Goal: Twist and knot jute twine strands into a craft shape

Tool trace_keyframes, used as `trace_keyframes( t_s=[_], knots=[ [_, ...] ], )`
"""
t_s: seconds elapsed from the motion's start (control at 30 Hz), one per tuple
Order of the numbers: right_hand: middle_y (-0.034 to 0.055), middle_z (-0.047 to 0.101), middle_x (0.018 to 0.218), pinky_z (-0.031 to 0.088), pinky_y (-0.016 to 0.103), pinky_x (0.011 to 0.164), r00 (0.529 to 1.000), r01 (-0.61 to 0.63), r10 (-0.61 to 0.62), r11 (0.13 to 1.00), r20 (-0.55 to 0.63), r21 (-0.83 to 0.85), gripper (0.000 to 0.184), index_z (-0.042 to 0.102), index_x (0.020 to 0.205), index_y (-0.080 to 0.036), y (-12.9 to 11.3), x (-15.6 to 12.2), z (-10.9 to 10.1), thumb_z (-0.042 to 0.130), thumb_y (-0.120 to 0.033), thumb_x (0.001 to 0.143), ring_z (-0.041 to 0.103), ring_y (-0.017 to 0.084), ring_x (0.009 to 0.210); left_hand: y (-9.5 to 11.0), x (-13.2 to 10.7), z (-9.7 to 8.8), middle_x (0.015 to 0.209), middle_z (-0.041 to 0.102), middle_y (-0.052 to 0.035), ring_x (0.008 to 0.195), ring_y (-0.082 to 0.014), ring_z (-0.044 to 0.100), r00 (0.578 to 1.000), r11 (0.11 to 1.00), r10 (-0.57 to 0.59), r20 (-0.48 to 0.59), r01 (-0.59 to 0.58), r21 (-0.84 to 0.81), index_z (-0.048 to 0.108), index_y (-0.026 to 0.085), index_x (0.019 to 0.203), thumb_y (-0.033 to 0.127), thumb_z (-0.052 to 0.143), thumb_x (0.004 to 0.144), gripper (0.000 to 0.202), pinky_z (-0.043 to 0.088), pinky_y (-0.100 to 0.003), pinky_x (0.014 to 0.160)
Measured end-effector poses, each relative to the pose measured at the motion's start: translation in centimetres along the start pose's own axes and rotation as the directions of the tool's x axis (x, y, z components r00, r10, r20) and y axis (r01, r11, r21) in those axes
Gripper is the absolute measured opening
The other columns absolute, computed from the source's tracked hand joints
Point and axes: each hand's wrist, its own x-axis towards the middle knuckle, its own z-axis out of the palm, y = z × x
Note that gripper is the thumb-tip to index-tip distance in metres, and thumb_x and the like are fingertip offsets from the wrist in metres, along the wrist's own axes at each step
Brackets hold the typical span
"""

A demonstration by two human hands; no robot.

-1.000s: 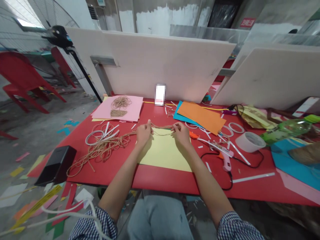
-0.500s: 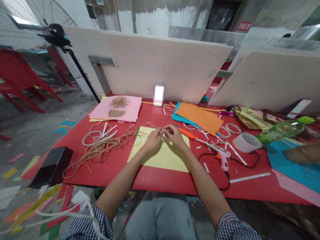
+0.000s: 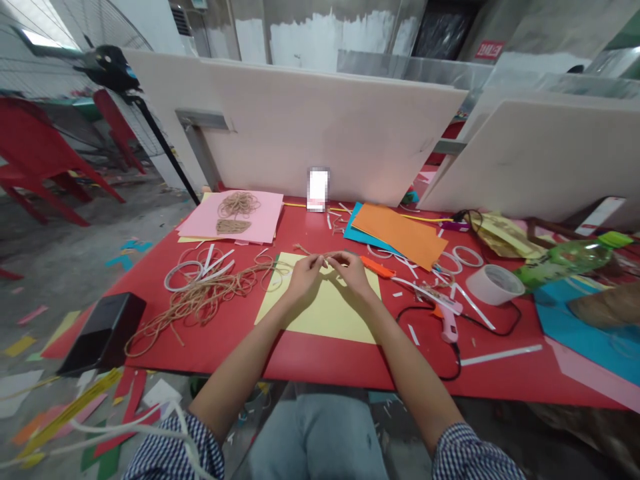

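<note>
My left hand (image 3: pixel 303 275) and my right hand (image 3: pixel 353 272) meet over the far edge of a yellow paper sheet (image 3: pixel 325 308) on the red table (image 3: pixel 320 357). Both pinch a strand of brown twine (image 3: pixel 315 255) between fingertips, held close together. The strand runs left into a loose tangle of twine (image 3: pixel 205 293) lying on the table. An orange utility knife (image 3: pixel 376 267) lies just right of my right hand.
A pink sheet (image 3: pixel 240 217) carries two twine coils at the back left. Orange and blue sheets (image 3: pixel 400 233), tape rolls (image 3: pixel 495 283), a glue gun (image 3: pixel 447 319) with black cord and a green bottle (image 3: pixel 570 260) fill the right. A black box (image 3: pixel 103 333) sits at the left edge.
My hands were apart with the twine stretched between them a second ago; they have come together over the yellow sheet. Since half a second ago they have hardly moved.
</note>
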Motion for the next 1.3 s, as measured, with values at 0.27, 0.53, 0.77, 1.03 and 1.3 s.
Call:
trace_keyframes(
  t_s=[0.27,0.53,0.77,1.03,1.3],
  knots=[
    [0.0048,0.071,0.079,0.051,0.034,0.076,0.992,0.055,-0.056,0.998,-0.115,-0.011,0.023,0.065,0.073,-0.021,-0.2,0.1,-0.1,0.066,-0.044,0.075,0.064,0.020,0.078,-0.3,-0.1,-0.2,0.061,0.057,-0.0011,0.060,-0.0142,0.052,0.996,0.999,-0.036,0.078,0.038,-0.028,0.065,0.016,0.079,0.045,0.047,0.091,0.037,0.040,-0.024,0.058],
    [0.0046,0.070,0.083,0.050,0.035,0.081,0.972,0.039,-0.032,0.999,-0.234,0.028,0.022,0.062,0.076,-0.021,-0.1,0.2,-0.1,0.064,-0.044,0.077,0.063,0.020,0.082,0.2,-0.2,-0.2,0.064,0.059,-0.0013,0.062,-0.0152,0.052,0.996,0.993,0.022,0.086,-0.031,0.113,0.065,0.016,0.077,0.041,0.045,0.090,0.034,0.038,-0.026,0.060],
    [0.0035,0.068,0.083,0.049,0.031,0.075,0.981,-0.027,0.061,0.983,-0.182,0.184,0.033,0.055,0.080,-0.023,0.3,0.1,0.2,0.062,-0.055,0.078,0.065,0.019,0.081,0.8,-0.7,0.4,0.065,0.063,-0.0018,0.067,-0.0164,0.057,0.994,0.987,0.022,0.108,-0.038,0.156,0.067,0.017,0.079,0.036,0.045,0.091,0.032,0.041,-0.026,0.065],
    [0.0018,0.066,0.079,0.051,0.033,0.078,0.967,0.058,-0.015,0.985,-0.256,0.164,0.031,0.050,0.077,-0.024,0.0,-0.1,0.5,0.061,-0.053,0.081,0.064,0.018,0.079,1.6,-1.1,0.4,0.063,0.063,-0.0016,0.063,-0.0159,0.055,0.992,0.973,-0.002,0.128,-0.028,0.228,0.066,0.017,0.076,0.033,0.044,0.092,0.031,0.036,-0.026,0.062],
    [0.0039,0.068,0.085,0.053,0.034,0.082,0.978,0.064,-0.018,0.974,-0.206,0.218,0.030,0.060,0.088,-0.023,-0.2,-0.1,0.7,0.067,-0.050,0.078,0.065,0.020,0.085,1.8,-1.5,0.2,0.063,0.066,-0.0029,0.063,-0.0165,0.056,0.992,0.976,-0.003,0.123,-0.023,0.215,0.064,0.017,0.072,0.031,0.044,0.092,0.032,0.035,-0.026,0.060]
  ],
)
